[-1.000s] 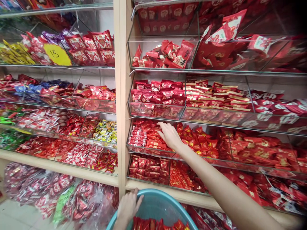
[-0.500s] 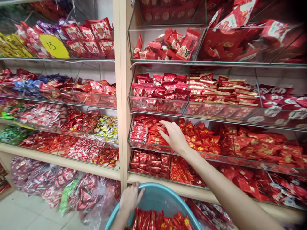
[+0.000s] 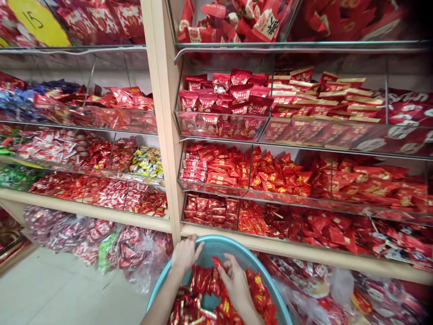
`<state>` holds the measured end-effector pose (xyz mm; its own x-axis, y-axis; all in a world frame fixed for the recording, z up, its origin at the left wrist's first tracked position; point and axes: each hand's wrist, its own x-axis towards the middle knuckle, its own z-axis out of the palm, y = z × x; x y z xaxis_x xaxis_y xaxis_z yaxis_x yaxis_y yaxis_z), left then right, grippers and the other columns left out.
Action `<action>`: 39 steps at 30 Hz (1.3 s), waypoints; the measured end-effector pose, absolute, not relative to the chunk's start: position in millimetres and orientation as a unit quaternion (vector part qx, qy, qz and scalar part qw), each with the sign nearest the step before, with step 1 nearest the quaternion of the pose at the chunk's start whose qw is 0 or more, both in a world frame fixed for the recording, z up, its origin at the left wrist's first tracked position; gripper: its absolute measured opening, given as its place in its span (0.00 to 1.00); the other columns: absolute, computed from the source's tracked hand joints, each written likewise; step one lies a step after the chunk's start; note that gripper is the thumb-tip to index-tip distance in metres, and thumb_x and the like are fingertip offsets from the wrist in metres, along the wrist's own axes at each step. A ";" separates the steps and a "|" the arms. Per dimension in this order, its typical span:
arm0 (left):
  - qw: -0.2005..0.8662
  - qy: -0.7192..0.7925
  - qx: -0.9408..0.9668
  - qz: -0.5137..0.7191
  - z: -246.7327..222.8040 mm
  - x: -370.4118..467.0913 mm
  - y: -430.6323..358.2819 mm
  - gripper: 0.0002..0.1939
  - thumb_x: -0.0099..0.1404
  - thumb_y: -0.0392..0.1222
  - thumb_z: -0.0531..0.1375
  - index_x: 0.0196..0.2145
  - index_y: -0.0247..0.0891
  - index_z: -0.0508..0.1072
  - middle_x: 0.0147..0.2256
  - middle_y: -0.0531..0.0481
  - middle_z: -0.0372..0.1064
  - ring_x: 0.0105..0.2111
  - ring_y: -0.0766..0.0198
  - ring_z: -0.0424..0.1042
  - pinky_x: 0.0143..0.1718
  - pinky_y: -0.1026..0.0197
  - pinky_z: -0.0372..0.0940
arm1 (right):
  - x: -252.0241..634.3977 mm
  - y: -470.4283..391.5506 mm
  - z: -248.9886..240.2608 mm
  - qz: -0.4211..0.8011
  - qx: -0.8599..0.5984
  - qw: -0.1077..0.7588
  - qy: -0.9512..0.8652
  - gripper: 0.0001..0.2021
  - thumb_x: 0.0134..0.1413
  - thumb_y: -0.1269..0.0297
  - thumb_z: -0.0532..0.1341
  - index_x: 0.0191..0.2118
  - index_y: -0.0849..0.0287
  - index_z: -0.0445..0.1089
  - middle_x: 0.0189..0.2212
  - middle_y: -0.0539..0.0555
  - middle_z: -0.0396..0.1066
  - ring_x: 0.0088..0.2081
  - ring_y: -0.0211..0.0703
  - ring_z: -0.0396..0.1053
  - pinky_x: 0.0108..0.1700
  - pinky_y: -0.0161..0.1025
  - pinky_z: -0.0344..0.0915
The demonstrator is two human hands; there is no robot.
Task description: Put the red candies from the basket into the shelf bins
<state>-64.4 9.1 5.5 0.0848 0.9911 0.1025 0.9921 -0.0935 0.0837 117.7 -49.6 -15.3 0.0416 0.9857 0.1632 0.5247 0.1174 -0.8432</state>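
A teal plastic basin point(image 3: 158, 289) at the bottom centre holds red wrapped packets point(image 3: 260, 289), some with gold print. My left hand point(image 3: 186, 255) grips the basin's back-left rim, fingers over the edge. Inside the basin, above the packets, my right hand point(image 3: 235, 282) has a small red packet point(image 3: 218, 262) between thumb and fingers. Behind the basin, the lower right shelves hold red packets in clear-fronted compartments, among them a heap of plain red ones point(image 3: 225, 167) and a heap with yellow print point(image 3: 282, 174).
A wooden upright point(image 3: 164, 113) divides the shelving. More candy lies on the left shelves, with a yellow price tag point(image 3: 37, 20) marked 15 at the top. Clear bags of candy point(image 3: 135, 253) stand on the tiled floor point(image 3: 57, 284) below the shelves, on both sides of the basin.
My right hand has come down from the shelf compartment into the basin and now holds a red packet. My left hand stays on the rim. The view has tilted down.
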 end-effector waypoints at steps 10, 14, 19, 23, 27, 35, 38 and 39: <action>0.007 -0.669 -0.739 -0.076 3.1 -65.1 9.7 0.26 0.66 0.57 0.36 0.46 0.39 0.64 0.39 0.44 0.71 0.36 0.57 0.73 0.34 0.60 0.63 | 101.7 -36.4 -51.6 0.274 -0.712 0.214 -0.610 0.14 0.50 0.67 0.54 0.45 0.60 0.63 0.29 0.55 0.72 0.33 0.46 0.71 0.33 0.35 0.61; 0.008 -0.667 -0.740 -0.081 3.2 -65.3 9.5 0.25 0.66 0.56 0.36 0.45 0.40 0.64 0.39 0.44 0.71 0.36 0.57 0.72 0.34 0.59 0.63 | 92.5 -35.1 -59.4 0.281 -0.711 0.208 -0.610 0.16 0.51 0.68 0.53 0.48 0.61 0.61 0.31 0.57 0.72 0.35 0.47 0.72 0.34 0.35 0.61; 0.000 -0.673 -0.736 -0.070 4.7 -64.7 9.3 0.25 0.66 0.56 0.37 0.45 0.39 0.64 0.39 0.43 0.71 0.36 0.57 0.73 0.33 0.60 0.63 | 85.9 -37.7 -63.6 0.279 -0.699 0.210 -0.624 0.14 0.52 0.69 0.53 0.46 0.62 0.61 0.32 0.58 0.72 0.36 0.47 0.72 0.33 0.35 0.61; 0.002 -0.672 -0.737 -0.076 2.8 -65.2 9.4 0.26 0.66 0.56 0.37 0.46 0.39 0.64 0.39 0.43 0.71 0.36 0.57 0.73 0.33 0.60 0.63 | 86.5 -40.7 -69.2 0.275 -0.680 0.227 -0.641 0.13 0.53 0.70 0.52 0.45 0.60 0.62 0.32 0.57 0.72 0.37 0.46 0.72 0.34 0.34 0.62; 0.002 -0.672 -0.736 -0.083 -1.3 -66.7 10.5 0.25 0.66 0.55 0.37 0.47 0.40 0.64 0.40 0.43 0.71 0.37 0.58 0.72 0.34 0.61 0.63 | 92.3 -39.1 -51.9 0.260 -0.679 0.203 -0.656 0.16 0.53 0.69 0.52 0.49 0.61 0.62 0.33 0.59 0.72 0.36 0.48 0.71 0.34 0.37 0.62; -0.012 -0.679 -0.731 -0.062 -1.4 -68.0 11.0 0.22 0.66 0.50 0.40 0.50 0.39 0.63 0.43 0.43 0.70 0.39 0.57 0.72 0.36 0.60 0.64 | 103.0 -37.8 144.0 0.241 -0.429 0.355 -0.795 0.11 0.57 0.60 0.52 0.40 0.54 0.69 0.29 0.49 0.71 0.31 0.39 0.68 0.34 0.33 0.60; -0.012 -0.677 -0.732 -0.076 -2.7 -68.3 10.8 0.24 0.67 0.52 0.37 0.49 0.40 0.63 0.43 0.43 0.70 0.39 0.57 0.71 0.36 0.59 0.64 | 113.6 -14.8 210.0 0.153 -0.364 0.413 -0.821 0.11 0.58 0.61 0.51 0.40 0.56 0.68 0.30 0.50 0.69 0.30 0.37 0.66 0.34 0.33 0.60; -0.014 -0.676 -0.732 -0.081 -3.1 -68.4 10.7 0.25 0.66 0.53 0.37 0.49 0.40 0.63 0.42 0.43 0.70 0.40 0.57 0.71 0.37 0.59 0.64 | 117.8 -2.7 225.5 0.105 -0.354 0.425 -0.826 0.11 0.58 0.62 0.51 0.40 0.56 0.68 0.31 0.51 0.69 0.32 0.38 0.66 0.36 0.34 0.60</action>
